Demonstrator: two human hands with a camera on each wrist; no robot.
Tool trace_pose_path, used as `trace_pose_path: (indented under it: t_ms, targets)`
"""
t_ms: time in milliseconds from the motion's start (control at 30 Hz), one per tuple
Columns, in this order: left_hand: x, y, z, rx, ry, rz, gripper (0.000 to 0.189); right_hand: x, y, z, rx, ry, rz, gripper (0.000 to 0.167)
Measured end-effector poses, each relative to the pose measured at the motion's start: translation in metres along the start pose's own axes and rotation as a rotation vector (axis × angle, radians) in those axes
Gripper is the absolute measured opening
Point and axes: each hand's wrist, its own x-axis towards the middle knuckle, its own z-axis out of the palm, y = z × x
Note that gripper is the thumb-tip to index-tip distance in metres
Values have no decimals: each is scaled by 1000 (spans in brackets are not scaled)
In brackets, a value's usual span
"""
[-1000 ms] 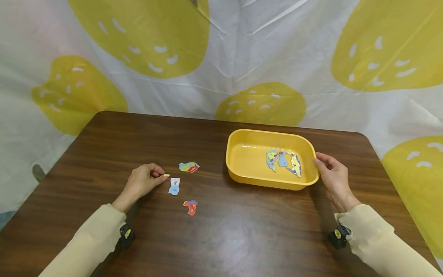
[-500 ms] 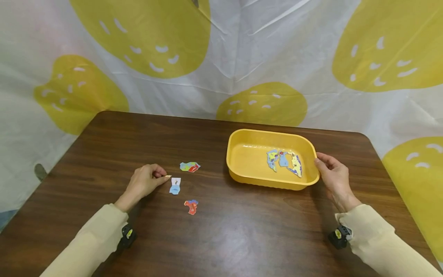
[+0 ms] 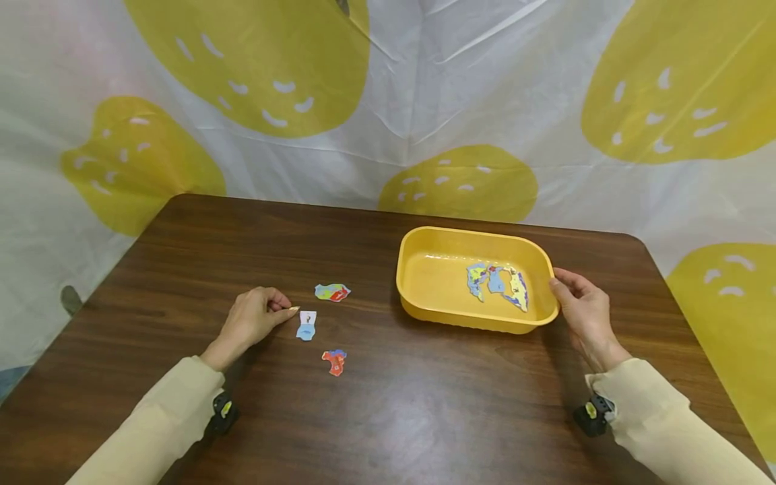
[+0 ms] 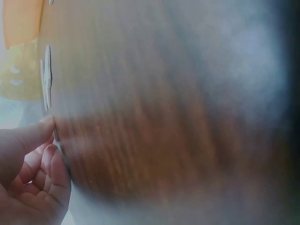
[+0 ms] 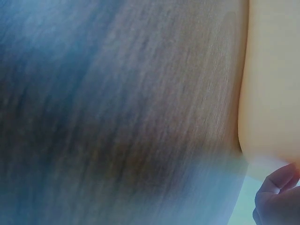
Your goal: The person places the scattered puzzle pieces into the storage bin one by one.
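My left hand (image 3: 251,322) pinches a small yellowish flat piece (image 3: 295,308) between thumb and fingers, low over the table; most of it is hidden by the fingertips. In the left wrist view the thumb and curled fingers (image 4: 58,173) meet at its thin edge. Just right of that hand lie a white-and-blue map-like puzzle piece (image 3: 306,326), a green-and-red piece (image 3: 332,292) and a red-and-blue piece (image 3: 335,362). My right hand (image 3: 583,306) grips the right end of a yellow plastic tub (image 3: 433,283), thumb at the rim.
Inside the tub, toward its right side, lie several map-like pieces (image 3: 517,289). The tub stands on a dark brown wooden table (image 3: 388,404). Behind the table's far edge hangs a white cloth (image 3: 315,162) with large yellow fruit shapes.
Hardly anything differs. The left hand with its small piece has shifted very slightly to the right; the right hand stays on the tub, and the pieces lie as before.
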Motion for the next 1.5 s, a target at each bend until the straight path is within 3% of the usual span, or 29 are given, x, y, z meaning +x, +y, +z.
trace_pose_path:
  t_ms: [567, 800, 1333, 1433, 1500]
  targets:
    - [1, -1, -2, -8, 21, 6, 13, 1, 0, 2, -59, 16, -15, 47]
    - [-1, -1, 0, -32, 47, 39, 12, 0, 0, 1, -108, -2, -2, 49]
    - [2, -2, -2, -32, 2, -11, 12, -1, 0, -1, -112, -20, 0, 51]
    - [3, -4, -3, -113, -25, -62, 15, -1, 0, -1, -80, -16, 6, 50]
    - [5, -3, -4, -280, -75, -137, 20, 0, 0, -1, -70, -14, 9, 50]
